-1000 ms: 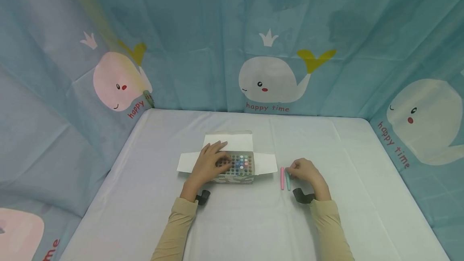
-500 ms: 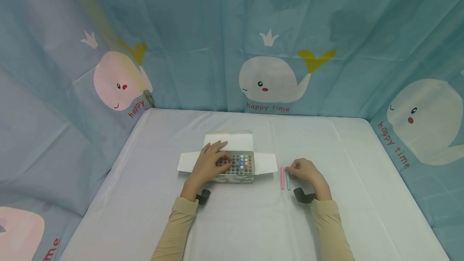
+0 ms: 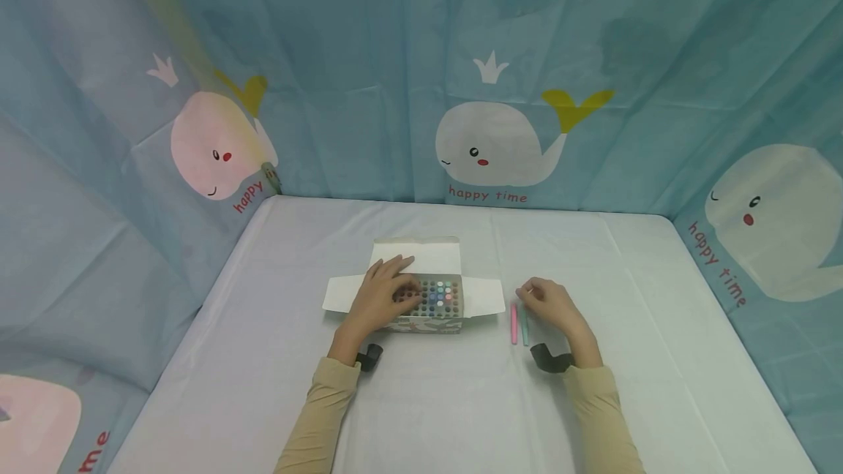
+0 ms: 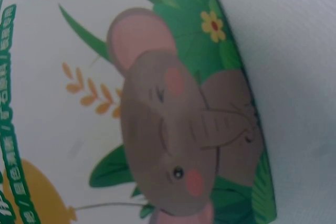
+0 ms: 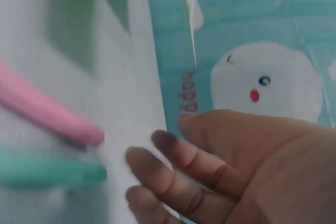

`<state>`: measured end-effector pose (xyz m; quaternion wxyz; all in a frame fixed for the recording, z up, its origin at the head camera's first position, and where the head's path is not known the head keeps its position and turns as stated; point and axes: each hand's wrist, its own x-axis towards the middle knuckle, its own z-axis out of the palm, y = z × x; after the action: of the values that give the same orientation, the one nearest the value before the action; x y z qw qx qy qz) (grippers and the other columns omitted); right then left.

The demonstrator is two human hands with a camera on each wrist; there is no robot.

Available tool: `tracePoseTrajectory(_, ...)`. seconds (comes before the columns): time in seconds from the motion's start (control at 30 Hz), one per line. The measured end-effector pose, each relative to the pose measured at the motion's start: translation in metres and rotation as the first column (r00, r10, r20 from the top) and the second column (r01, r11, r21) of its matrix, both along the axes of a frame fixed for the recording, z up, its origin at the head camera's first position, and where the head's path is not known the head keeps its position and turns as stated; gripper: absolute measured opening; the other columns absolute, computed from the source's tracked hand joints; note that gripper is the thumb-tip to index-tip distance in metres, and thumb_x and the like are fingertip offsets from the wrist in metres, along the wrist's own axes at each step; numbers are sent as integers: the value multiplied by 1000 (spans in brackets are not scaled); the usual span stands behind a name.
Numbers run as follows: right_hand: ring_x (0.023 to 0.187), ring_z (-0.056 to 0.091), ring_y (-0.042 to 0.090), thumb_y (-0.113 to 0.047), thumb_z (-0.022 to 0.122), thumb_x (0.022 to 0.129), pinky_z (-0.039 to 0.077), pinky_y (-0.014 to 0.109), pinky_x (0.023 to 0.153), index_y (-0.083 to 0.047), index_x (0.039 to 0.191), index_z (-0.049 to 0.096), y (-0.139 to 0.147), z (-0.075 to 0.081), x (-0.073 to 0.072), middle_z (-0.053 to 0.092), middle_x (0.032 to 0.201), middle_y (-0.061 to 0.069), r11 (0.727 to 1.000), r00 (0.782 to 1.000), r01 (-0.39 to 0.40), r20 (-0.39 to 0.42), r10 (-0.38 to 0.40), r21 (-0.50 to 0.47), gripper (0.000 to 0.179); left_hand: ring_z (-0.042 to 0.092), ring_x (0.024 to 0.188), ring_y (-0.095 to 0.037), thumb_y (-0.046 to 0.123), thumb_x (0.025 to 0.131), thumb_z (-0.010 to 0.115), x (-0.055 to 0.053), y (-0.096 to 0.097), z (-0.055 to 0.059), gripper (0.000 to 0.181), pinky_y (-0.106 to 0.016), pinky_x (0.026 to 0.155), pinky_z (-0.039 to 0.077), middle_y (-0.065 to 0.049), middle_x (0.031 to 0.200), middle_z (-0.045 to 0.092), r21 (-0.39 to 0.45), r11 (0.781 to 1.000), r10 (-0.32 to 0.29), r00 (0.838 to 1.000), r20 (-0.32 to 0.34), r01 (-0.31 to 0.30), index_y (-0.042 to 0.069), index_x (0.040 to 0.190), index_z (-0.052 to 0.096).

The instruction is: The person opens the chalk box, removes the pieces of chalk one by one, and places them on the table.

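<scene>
A pink stick (image 3: 514,324) and a teal stick (image 3: 525,328) lie just beside the right grip (image 3: 550,303) — loose, holding nothing.

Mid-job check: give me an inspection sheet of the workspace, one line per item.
Surface: table under lightly creased white cloth.
Job's things: open box, flaps spread, coloured ends showing in its holes; pink stick and green stick side by side, right of it.
Clutter: nothing seen.
Grips: left grip over the box's left part, contact unclear; right grip near the sticks' far ends, holding nothing visible.
Cables: nothing seen.
Surroundings: blue whale-print curtain.
</scene>
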<state>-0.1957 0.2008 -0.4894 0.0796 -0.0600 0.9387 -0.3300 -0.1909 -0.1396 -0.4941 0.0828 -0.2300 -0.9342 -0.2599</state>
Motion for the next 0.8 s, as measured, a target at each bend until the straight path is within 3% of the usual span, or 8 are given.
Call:
tracePoseTrajectory(0.2,61,48,14,-20,57,92,42,24,51,-4,96,64,-18,7,4,58,69,3,997,993,-29,-117,20,-78,19,29,137,-28,40,84,66,0,1,0,11,-46,119,12,-4,144,42,2,1000,0,1000,3,0,30,88,66)
tracePoseTrajectory(0.4,59,49,13,-21,58,91,42,21,47,-8,97,65,-33,9,8,59,69,1,991,978,32,-202,-58,-131,16,29,137,-28,39,84,66,0,1,0,11,-46,119,12,-4,143,42,3,1000,-3,1000,0,3,30,89,66)
tracePoseTrajectory(0.57,70,53,14,-20,60,91,48,23,59,-8,95,66,-48,8,8,61,78,2,988,941,28,-329,-78,-152,14,30,137,-28,39,84,66,1,1,1,11,-47,119,13,-4,143,42,6,1000,-8,1000,1,8,29,89,66)
tracePoseTrajectory(0.7,77,52,15,-16,61,90,48,26,65,-9,95,65,-61,11,10,59,84,2,988,907,-25,-419,-41,-151,9,30,137,-29,40,85,66,1,0,1,12,-47,119,13,-4,143,42,3,1000,-8,1000,1,8,29,89,66)
tracePoseTrajectory(0.8,80,52,15,-15,61,89,48,28,67,-11,96,65,-71,13,13,58,88,1,983,899,-80,-438,-2,-167,8,30,137,-29,41,85,65,0,-1,1,12,-46,119,13,-4,144,42,-3,1000,-4,1000,0,4,29,89,66)
